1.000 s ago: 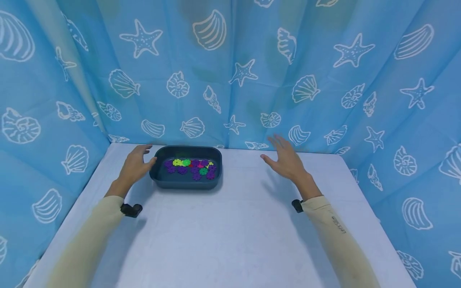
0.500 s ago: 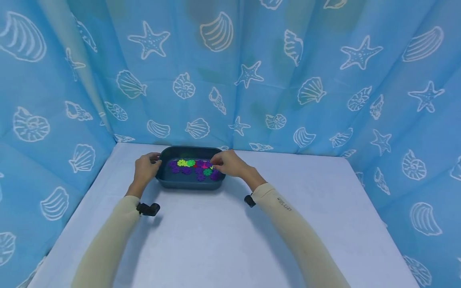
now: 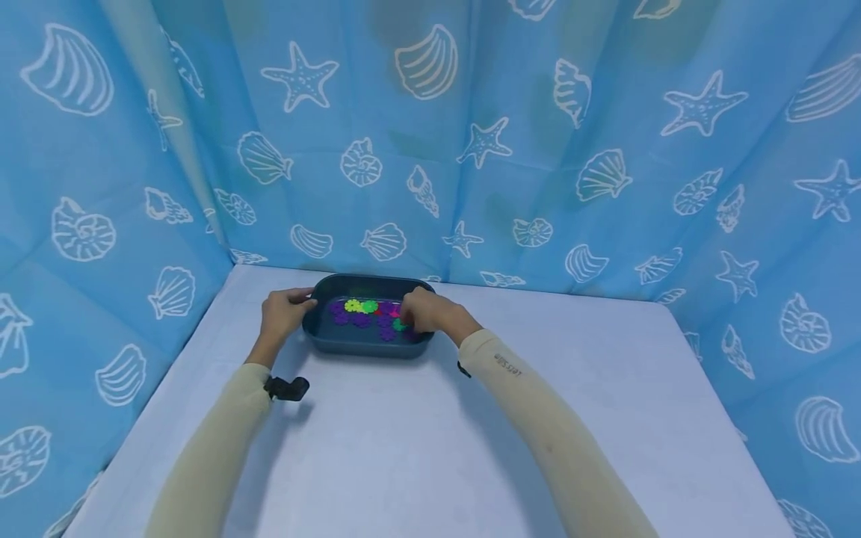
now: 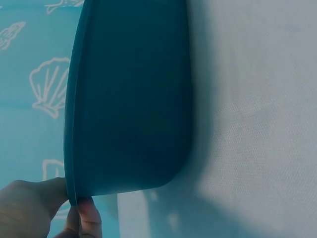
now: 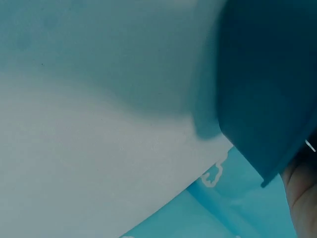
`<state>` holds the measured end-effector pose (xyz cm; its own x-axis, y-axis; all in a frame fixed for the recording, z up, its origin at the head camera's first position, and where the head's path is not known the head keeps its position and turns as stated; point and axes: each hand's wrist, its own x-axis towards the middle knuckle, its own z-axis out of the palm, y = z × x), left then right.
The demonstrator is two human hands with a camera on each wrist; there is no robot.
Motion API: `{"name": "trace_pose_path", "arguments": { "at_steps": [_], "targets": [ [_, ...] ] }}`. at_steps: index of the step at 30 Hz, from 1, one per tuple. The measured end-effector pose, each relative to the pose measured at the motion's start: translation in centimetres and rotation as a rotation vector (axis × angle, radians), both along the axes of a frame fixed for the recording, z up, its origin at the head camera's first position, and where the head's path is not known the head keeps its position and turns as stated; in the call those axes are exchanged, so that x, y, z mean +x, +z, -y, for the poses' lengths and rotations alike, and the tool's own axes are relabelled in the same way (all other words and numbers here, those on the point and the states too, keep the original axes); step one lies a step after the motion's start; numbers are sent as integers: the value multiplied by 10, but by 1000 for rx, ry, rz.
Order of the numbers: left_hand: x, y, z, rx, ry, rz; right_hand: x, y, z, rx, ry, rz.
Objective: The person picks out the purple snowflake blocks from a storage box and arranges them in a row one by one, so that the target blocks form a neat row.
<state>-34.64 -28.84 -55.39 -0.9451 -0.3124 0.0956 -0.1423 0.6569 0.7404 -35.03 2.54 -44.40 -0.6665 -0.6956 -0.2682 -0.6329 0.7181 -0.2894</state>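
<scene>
A dark blue-grey plastic tub (image 3: 366, 348) holds several flower-shaped plastic discs: purple (image 3: 362, 320), yellow (image 3: 353, 305), bright green (image 3: 369, 306), darker green (image 3: 399, 325), plus some red and pink. At the tub's left end, my left hand (image 3: 282, 314) holds the rim; the left wrist view has thumb and fingers (image 4: 89, 216) pinching its corner. My right hand (image 3: 430, 309) reaches over the right end, fingers pointing down among the discs. Its fingertips are hidden, and I cannot tell whether they pinch a disc. In the right wrist view only part of that hand (image 5: 302, 196) shows behind the tub wall.
The tub stands near the back edge of a table with a white cloth (image 3: 403, 448). Blue curtains (image 3: 444, 194) printed with shells and starfish hang behind and on both sides. A small black wrist camera (image 3: 287, 388) is strapped to the left sleeve.
The right hand has swung left from over the table and dipped into the tub's right end. The left hand has gone from beside the tub to holding its rim.
</scene>
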Motion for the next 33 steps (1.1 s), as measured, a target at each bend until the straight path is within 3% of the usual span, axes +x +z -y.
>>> {"name": "trace_pose_path", "arguments": {
  "at_steps": [9,27,33],
  "targets": [
    [1,2,-6,-1,-9,-57,3,-8,1,94,-4,-88],
    [4,2,-6,8,-9,-82,1,-16,6,105,54,-140],
    [4,0,-3,2,-2,-90,-3,-20,4,47,44,-152]
  ]
}}
